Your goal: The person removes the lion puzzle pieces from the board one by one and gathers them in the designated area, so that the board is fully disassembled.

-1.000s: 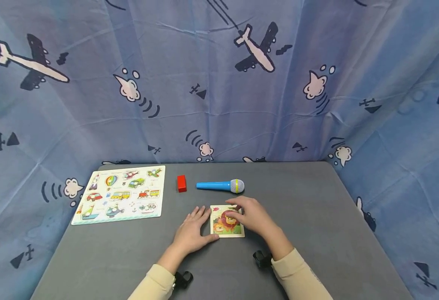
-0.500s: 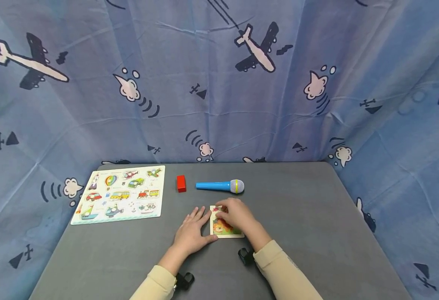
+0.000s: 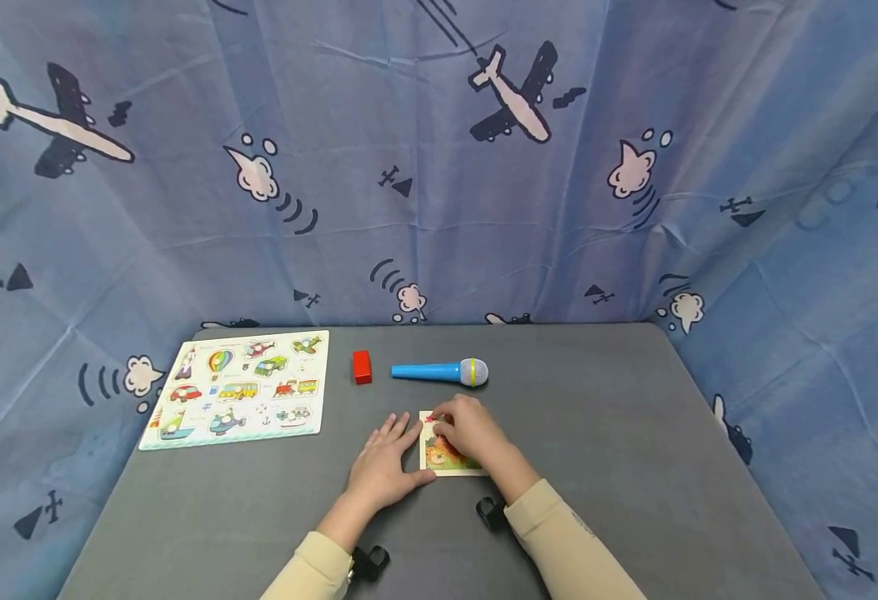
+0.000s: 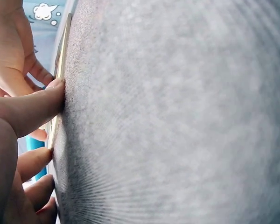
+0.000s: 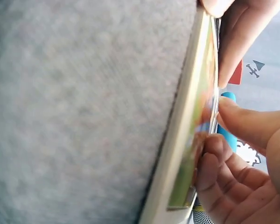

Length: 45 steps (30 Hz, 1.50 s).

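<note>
A small square picture puzzle (image 3: 439,454) with a lion and a pale border lies flat on the grey table. My left hand (image 3: 384,467) rests with spread fingers at its left side, thumb at the lower left corner. The left wrist view shows that thumb (image 4: 49,95) against the board's edge. My right hand (image 3: 472,429) covers the puzzle's upper right part with bent fingers. In the right wrist view its thumb (image 5: 242,123) and fingertips touch the puzzle's face (image 5: 191,163) near the far edge; whether they pinch a piece is unclear.
Behind the hands lie a blue toy microphone (image 3: 439,372) and a red block (image 3: 362,367). A vehicle-picture board (image 3: 236,392) lies at the back left. A patterned blue curtain (image 3: 439,167) hangs behind the table (image 3: 596,417).
My right hand has moved left across the puzzle toward its upper left part, then held nearly still, covering more of the lion. My left hand and the puzzle have barely shifted.
</note>
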### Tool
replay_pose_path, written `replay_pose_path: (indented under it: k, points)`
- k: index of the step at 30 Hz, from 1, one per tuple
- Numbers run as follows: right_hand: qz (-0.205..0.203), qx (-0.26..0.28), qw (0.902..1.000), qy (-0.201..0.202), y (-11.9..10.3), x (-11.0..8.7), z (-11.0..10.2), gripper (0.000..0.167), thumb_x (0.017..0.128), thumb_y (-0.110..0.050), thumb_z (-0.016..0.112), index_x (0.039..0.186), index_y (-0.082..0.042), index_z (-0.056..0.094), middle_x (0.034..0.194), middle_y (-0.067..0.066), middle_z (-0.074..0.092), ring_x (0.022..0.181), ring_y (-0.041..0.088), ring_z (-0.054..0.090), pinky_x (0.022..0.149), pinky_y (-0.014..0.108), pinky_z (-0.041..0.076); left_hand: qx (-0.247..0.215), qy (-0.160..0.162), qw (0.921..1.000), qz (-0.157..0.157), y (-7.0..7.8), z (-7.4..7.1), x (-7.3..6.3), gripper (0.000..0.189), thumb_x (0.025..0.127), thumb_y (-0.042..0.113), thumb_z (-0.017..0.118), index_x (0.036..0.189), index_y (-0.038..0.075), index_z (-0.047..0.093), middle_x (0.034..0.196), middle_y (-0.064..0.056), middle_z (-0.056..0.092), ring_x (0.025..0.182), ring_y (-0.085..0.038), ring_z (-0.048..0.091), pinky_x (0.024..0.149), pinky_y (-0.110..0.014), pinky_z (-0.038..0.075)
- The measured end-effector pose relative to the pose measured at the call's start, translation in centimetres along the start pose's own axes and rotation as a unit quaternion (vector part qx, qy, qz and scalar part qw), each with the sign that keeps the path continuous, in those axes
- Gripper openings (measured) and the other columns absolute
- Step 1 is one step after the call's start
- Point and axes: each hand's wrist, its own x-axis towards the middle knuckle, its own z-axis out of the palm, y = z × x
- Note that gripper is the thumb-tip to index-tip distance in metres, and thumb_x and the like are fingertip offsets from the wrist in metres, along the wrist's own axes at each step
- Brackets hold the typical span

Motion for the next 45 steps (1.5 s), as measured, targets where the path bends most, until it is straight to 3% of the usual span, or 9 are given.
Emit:
replay_pose_path:
  k: [13, 18, 23, 30, 33, 40, 45]
  points:
    - [0.002, -0.034, 0.9994, -0.008, -0.6, 0.5, 0.1, 0.021, 0.093, -0.027, 0.074, 0.109, -0.013, 0.074, 0.080, -0.002, 0.055, 0.069, 0.013, 0.050, 0.062, 0.029, 0.044, 0.018, 0.000, 0.9998, 0.000, 0.5, -0.5, 0.2, 0.081, 0.084, 0.051, 0.077, 0.151, 0.016, 0.050, 0.160, -0.011, 0.040, 0.152, -0.032, 0.030, 0.122, -0.053, 0.029]
    - [0.022, 0.002, 0.9996, -0.015, -0.2, 0.7, 0.5, 0.019, 0.093, -0.025, 0.075, 0.106, -0.014, 0.068, 0.080, -0.002, 0.053, 0.067, 0.013, 0.048, 0.060, 0.026, 0.039, 0.032, 0.002, 0.9995, -0.004, 0.7, -0.4, 0.4, 0.080, 0.085, 0.056, 0.074, 0.150, 0.017, 0.051, 0.160, -0.010, 0.041, 0.152, -0.032, 0.031, 0.121, -0.053, 0.030]
    - [0.017, 0.044, 0.9988, -0.012, 0.4, 0.6, 0.6, 0.020, 0.091, -0.023, 0.077, 0.105, -0.015, 0.066, 0.091, 0.001, 0.054, 0.077, 0.016, 0.049, 0.069, 0.032, 0.044, 0.052, 0.003, 0.9986, -0.007, 0.6, -0.1, 0.5, 0.077, 0.086, 0.056, 0.072, 0.150, 0.020, 0.051, 0.160, -0.008, 0.041, 0.152, -0.029, 0.031, 0.121, -0.052, 0.031]
    - [0.005, 0.045, 0.9990, 0.006, 0.3, 0.2, 0.3, 0.021, 0.089, -0.022, 0.079, 0.105, -0.017, 0.067, 0.098, 0.000, 0.060, 0.085, 0.016, 0.055, 0.079, 0.038, 0.051, 0.079, 0.006, 0.9967, -0.018, 1.1, -0.3, 0.6, 0.060, 0.094, 0.046, 0.068, 0.147, 0.021, 0.056, 0.158, -0.006, 0.045, 0.150, -0.028, 0.035, 0.120, -0.051, 0.034]
    - [0.000, 0.041, 0.9990, 0.016, 0.2, 0.0, 0.1, 0.020, 0.089, -0.020, 0.079, 0.105, -0.017, 0.068, 0.095, -0.001, 0.062, 0.082, 0.013, 0.056, 0.076, 0.035, 0.051, 0.087, 0.009, 0.9960, -0.019, 1.4, -0.4, 0.8, 0.060, 0.093, 0.045, 0.069, 0.146, 0.021, 0.057, 0.157, -0.006, 0.046, 0.150, -0.028, 0.036, 0.119, -0.051, 0.035]
    - [-0.007, 0.116, 0.9931, 0.017, 0.6, -0.1, -0.1, 0.009, 0.090, -0.015, 0.077, 0.091, -0.017, 0.068, 0.079, -0.005, 0.064, 0.066, 0.009, 0.055, 0.057, 0.024, 0.049, 0.086, 0.013, 0.9957, -0.031, 1.4, -0.3, 0.7, 0.058, 0.091, 0.044, 0.072, 0.143, 0.020, 0.060, 0.156, -0.006, 0.047, 0.149, -0.028, 0.038, 0.119, -0.051, 0.036]
    - [0.006, 0.152, 0.9883, 0.017, 0.7, -0.4, -0.9, 0.005, 0.093, -0.019, 0.075, 0.094, -0.019, 0.070, 0.079, -0.005, 0.065, 0.063, 0.009, 0.057, 0.055, 0.025, 0.049, 0.088, 0.016, 0.9955, -0.033, 1.3, -0.2, 0.7, 0.058, 0.091, 0.044, 0.072, 0.144, 0.021, 0.059, 0.156, -0.006, 0.047, 0.148, -0.029, 0.038, 0.118, -0.051, 0.037]
